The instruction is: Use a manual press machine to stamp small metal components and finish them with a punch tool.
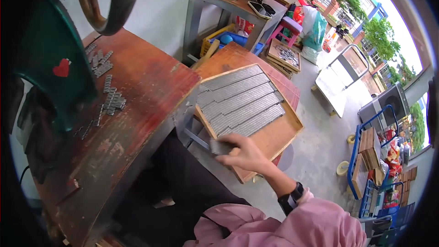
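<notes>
Through the head camera I had the right hand (244,153) in view, its fingers partly curled, thumb and fingers closed around a small grey bundle (220,147). Motion blurred that bundle, so I could not make out its separate pieces. I could not see the left hand, so I cannot tell how far open it was or whether it held anything.

The bundle overlapped the near-left edge of a shallow wooden tray (279,138); I could not tell whether hand or bundle touched it. Just beyond the hand, long rows of grey pieces (240,103) lay packed side by side in the tray, with bare wood to the hand's right. A black wristband (292,195) sat behind the hand, above a pink sleeve (315,222).

Left of the hand, across a gap, stood a worn red-brown table (151,75) bearing loose grey strips (113,100) near a green machine (50,59). Well beyond the hand, to its right, I saw a white platform cart (331,91).
</notes>
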Available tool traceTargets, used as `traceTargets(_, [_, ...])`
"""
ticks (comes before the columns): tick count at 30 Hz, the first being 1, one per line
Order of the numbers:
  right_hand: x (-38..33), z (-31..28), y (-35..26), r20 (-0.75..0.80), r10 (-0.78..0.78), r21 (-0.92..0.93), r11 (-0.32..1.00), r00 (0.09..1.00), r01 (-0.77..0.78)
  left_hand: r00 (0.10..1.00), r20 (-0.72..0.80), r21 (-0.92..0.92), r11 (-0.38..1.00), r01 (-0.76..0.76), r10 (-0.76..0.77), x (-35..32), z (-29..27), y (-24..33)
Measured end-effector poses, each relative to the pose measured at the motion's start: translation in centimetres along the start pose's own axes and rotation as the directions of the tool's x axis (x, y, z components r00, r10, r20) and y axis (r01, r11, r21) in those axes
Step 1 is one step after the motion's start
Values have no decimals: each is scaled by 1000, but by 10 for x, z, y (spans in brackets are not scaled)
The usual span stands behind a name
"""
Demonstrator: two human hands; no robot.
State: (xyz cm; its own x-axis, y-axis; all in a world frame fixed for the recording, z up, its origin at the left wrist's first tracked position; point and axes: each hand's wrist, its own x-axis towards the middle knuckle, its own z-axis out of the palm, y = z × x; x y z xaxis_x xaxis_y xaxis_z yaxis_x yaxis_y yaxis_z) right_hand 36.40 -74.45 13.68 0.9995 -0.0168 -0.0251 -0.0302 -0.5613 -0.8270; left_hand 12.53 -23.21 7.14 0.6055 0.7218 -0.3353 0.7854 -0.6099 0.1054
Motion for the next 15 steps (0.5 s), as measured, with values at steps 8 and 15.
traceTargets(8, [-50, -31, 105, -294, 380, -159, 885, 877, -437, 977, -106, -11, 982, -188, 185, 25, -3, 43])
traceTargets(15, [-42, 30, 118, -368, 156, -288, 918, 917, -271, 952, -163, -6, 964, -266, 261, 35, -3, 57])
